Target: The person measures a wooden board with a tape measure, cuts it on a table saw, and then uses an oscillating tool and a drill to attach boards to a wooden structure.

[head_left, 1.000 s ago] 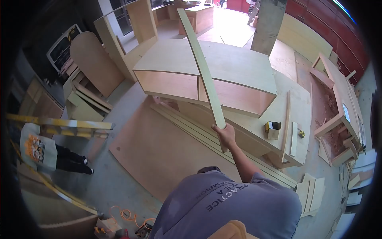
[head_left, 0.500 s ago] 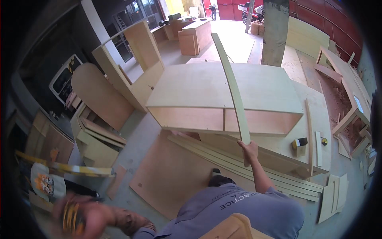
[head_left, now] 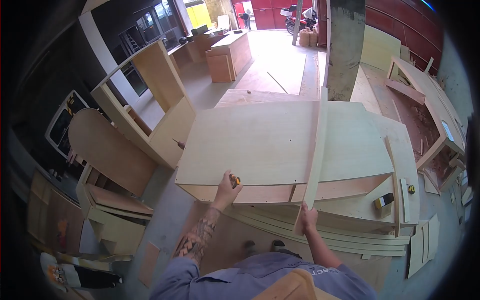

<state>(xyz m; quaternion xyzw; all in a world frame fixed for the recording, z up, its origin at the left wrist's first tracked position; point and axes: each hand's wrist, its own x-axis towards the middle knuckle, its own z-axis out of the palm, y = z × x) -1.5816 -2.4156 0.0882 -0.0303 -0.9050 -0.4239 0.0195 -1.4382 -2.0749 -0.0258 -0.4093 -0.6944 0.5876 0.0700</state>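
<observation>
My right hand (head_left: 309, 218) is closed round the near end of a long pale wooden strip (head_left: 316, 155). The strip slants away from me across the top of a plywood cabinet (head_left: 250, 140) with an open front. Over the cabinet's front edge, left of the strip, is my left hand (head_left: 229, 189), its fingers wrapped round a small yellow-and-black tape measure (head_left: 235, 180). Small dark holes or marks dot the cabinet top. Part of the open front is hidden behind my left hand and the strip.
Several long strips (head_left: 330, 235) lie below the cabinet. At the right are a black-and-yellow box (head_left: 384, 201) and another tape measure (head_left: 411, 189). A shelf frame (head_left: 150, 100) and rounded panel (head_left: 107, 150) stand left. A concrete pillar (head_left: 345, 50) rises behind; a person (head_left: 245, 20) is far off.
The strip has come down from a raised position and swung right over the cabinet top. My left hand has moved from the lower left to the cabinet's front edge with the tape measure.
</observation>
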